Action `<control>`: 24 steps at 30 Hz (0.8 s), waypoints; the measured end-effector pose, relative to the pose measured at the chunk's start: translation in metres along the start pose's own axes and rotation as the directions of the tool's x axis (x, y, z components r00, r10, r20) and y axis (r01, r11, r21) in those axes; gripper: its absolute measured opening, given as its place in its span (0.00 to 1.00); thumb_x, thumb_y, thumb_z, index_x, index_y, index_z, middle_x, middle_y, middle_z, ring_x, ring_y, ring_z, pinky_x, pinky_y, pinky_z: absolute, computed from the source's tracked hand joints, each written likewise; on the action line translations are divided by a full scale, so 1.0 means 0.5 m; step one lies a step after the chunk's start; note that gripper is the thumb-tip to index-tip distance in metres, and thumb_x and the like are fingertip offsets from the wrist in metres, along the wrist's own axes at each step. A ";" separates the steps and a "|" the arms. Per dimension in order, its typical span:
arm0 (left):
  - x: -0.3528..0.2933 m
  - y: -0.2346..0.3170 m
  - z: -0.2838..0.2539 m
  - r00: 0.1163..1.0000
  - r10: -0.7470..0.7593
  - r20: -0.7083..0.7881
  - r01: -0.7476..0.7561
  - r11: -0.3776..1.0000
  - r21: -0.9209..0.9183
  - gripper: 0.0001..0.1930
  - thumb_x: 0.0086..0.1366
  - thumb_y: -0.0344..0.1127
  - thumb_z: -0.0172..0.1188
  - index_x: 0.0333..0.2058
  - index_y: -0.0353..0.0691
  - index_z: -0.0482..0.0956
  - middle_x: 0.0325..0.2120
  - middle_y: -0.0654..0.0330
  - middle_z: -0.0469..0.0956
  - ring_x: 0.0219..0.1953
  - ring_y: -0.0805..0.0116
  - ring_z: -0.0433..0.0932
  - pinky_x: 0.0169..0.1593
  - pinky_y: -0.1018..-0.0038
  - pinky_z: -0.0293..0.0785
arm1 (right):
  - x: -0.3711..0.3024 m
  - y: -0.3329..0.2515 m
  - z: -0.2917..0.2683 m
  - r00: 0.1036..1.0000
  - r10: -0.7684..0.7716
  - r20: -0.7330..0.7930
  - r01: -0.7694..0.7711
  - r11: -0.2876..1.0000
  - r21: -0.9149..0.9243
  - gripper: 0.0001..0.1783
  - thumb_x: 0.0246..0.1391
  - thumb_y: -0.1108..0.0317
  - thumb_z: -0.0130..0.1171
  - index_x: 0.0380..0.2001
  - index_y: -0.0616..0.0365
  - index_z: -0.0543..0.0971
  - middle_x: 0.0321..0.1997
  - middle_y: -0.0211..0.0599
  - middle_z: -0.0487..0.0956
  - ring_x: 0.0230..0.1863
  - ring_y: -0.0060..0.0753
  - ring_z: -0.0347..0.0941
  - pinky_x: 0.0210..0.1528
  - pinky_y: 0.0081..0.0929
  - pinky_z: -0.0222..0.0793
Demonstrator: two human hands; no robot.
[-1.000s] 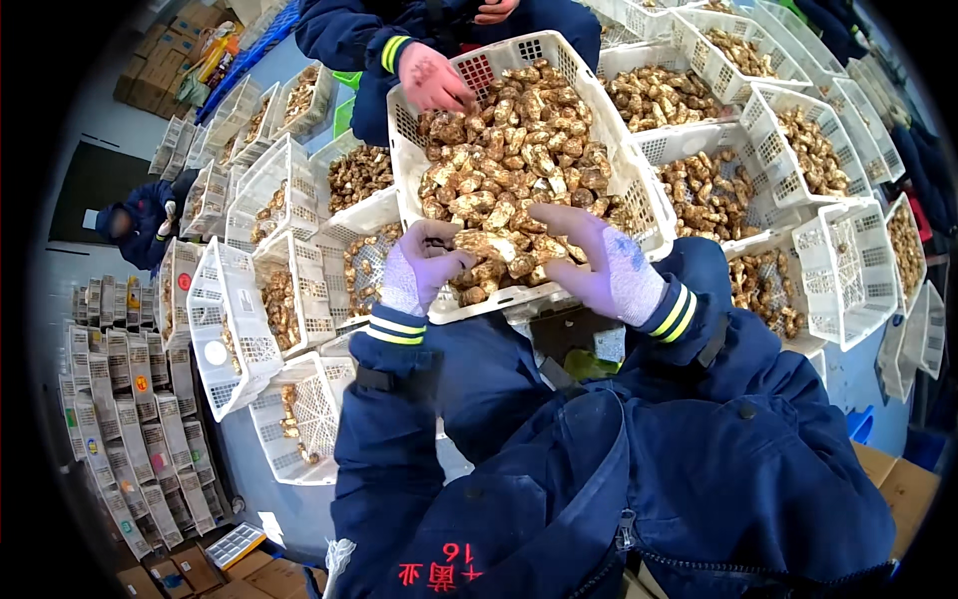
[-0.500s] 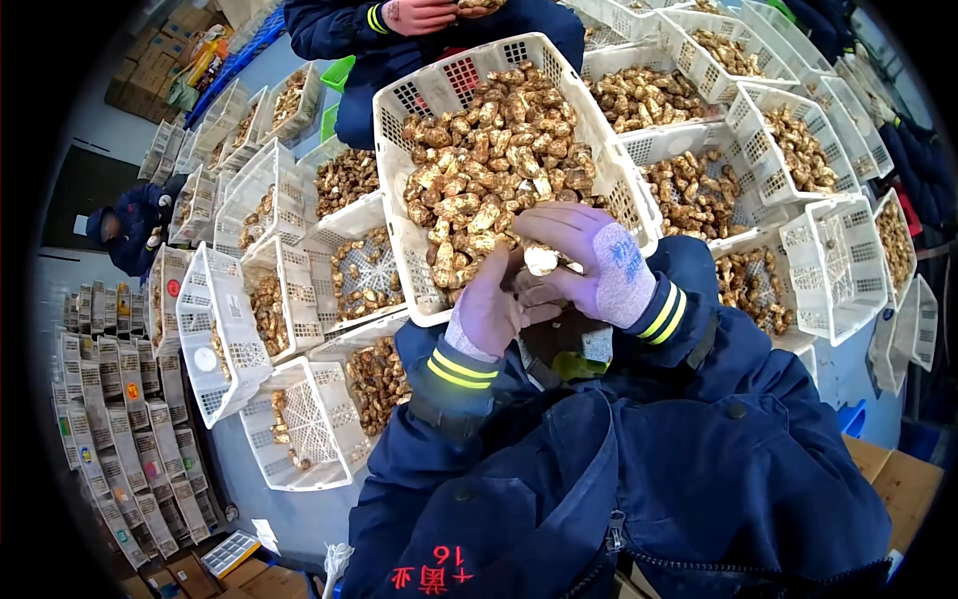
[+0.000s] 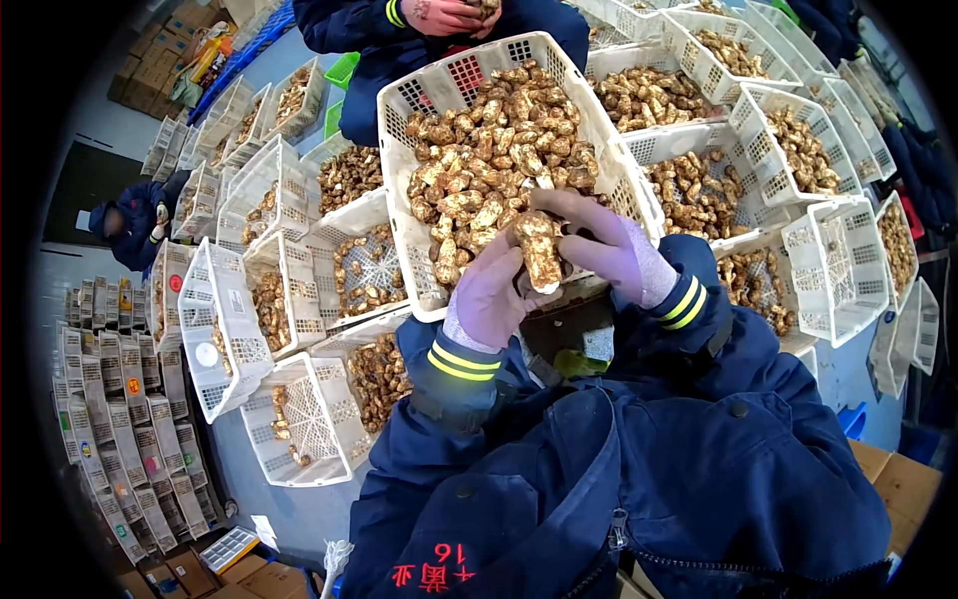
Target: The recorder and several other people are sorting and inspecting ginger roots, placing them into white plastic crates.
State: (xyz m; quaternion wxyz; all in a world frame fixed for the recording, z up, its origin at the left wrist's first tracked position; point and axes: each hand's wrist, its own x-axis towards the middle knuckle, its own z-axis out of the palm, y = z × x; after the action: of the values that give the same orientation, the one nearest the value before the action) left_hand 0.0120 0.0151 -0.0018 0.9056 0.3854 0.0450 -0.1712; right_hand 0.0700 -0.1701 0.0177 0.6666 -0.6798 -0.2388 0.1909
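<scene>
A stout brown-and-white mushroom (image 3: 540, 252) is upright between my two gloved hands, its pale end pointing toward me. The fingers of my left hand (image 3: 487, 297) are closed on its left side. On the other side, my right hand (image 3: 611, 247) grips it with fingers curled over its top and right. Both hands wear pale lilac gloves and are over the near edge of a white perforated crate (image 3: 395, 250). That crate is tilted toward me and heaped with similar mushrooms (image 3: 509, 140).
White crates with mushrooms stand on both sides, among them a sparsely filled crate (image 3: 369, 268) at left and a fuller one (image 3: 654, 97) at right. Across from me, a co-worker's pink-gloved hands (image 3: 444, 15) hold a mushroom. Stacked crates (image 3: 125, 399) stand far left.
The mushroom has been turned: its white end faced up between my hands and now its brown side shows. My right hand has opened out slightly and shifted right. The co-worker's hands moved right.
</scene>
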 end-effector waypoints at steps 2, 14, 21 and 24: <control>-0.003 -0.017 -0.009 0.997 -0.028 -0.068 0.017 0.986 -0.163 0.19 0.66 0.37 0.51 0.55 0.43 0.66 0.46 0.63 0.74 0.46 0.70 0.75 0.48 0.57 0.75 | 0.001 0.000 0.006 0.996 -0.073 0.052 0.080 0.987 -0.137 0.27 0.52 0.70 0.49 0.58 0.61 0.67 0.58 0.47 0.69 0.61 0.38 0.64 0.62 0.31 0.57; -0.012 -0.007 0.013 0.982 0.160 -0.102 -0.126 0.951 0.282 0.29 0.56 0.28 0.51 0.58 0.29 0.58 0.39 0.56 0.76 0.32 0.78 0.74 0.31 0.83 0.69 | 0.008 0.110 -0.044 0.995 -0.034 -0.098 -0.003 0.936 -0.353 0.25 0.55 0.62 0.51 0.55 0.57 0.70 0.51 0.49 0.75 0.53 0.43 0.71 0.53 0.32 0.66; -0.073 0.004 0.015 0.991 0.126 0.042 -0.126 0.992 0.005 0.27 0.62 0.33 0.48 0.61 0.35 0.57 0.50 0.48 0.70 0.49 0.56 0.74 0.50 0.59 0.75 | 0.013 0.174 -0.038 0.995 0.064 -0.077 -0.100 0.647 -0.756 0.20 0.57 0.58 0.45 0.48 0.54 0.75 0.42 0.51 0.78 0.44 0.50 0.75 0.49 0.42 0.69; -0.099 -0.005 0.016 0.987 0.156 0.040 -0.155 0.988 -0.026 0.26 0.69 0.42 0.41 0.62 0.38 0.54 0.56 0.43 0.65 0.55 0.46 0.70 0.54 0.51 0.71 | 0.014 0.167 -0.041 0.991 0.111 -0.075 -0.128 0.618 -0.776 0.20 0.57 0.57 0.45 0.48 0.54 0.75 0.42 0.51 0.78 0.45 0.50 0.75 0.48 0.42 0.69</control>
State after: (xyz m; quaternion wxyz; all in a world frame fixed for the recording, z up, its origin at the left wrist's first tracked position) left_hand -0.0360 0.0213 0.0126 0.9213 0.3736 -0.0022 -0.1073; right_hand 0.0931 -0.1825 -0.0645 0.2955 -0.9171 -0.2456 0.1063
